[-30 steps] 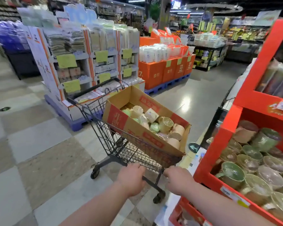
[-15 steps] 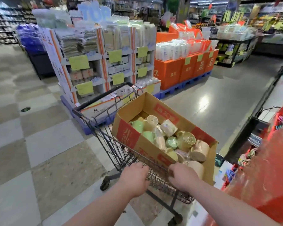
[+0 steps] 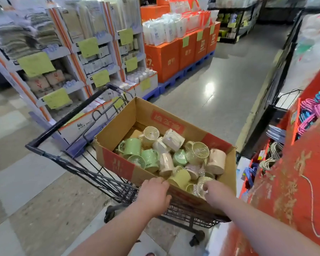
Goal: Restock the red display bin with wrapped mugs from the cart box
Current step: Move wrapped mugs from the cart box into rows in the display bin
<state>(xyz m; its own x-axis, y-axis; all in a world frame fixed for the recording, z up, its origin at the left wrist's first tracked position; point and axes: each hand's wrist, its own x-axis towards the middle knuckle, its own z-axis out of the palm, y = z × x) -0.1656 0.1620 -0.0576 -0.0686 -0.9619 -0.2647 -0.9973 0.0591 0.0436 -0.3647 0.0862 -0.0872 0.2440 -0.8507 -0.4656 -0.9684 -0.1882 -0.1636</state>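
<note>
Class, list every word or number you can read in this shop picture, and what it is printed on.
"TOP": white shelf display.
"27.": orange boxes.
Cardboard box, red labels: characters too blurred.
Red display stand, gold characters: blurred.
White carton, black print: too small.
Green cards, wrapped mugs print: unreadable.

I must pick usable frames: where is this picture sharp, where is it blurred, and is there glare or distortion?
Head view, centre: the wrapped mugs in the cardboard box are fairly sharp. Head view, right edge: the red display is smeared by blur. Head view, upper middle: a bright glare spot shines on the floor. Head view, left: the shelves lean outward, which is wide-angle distortion.
</note>
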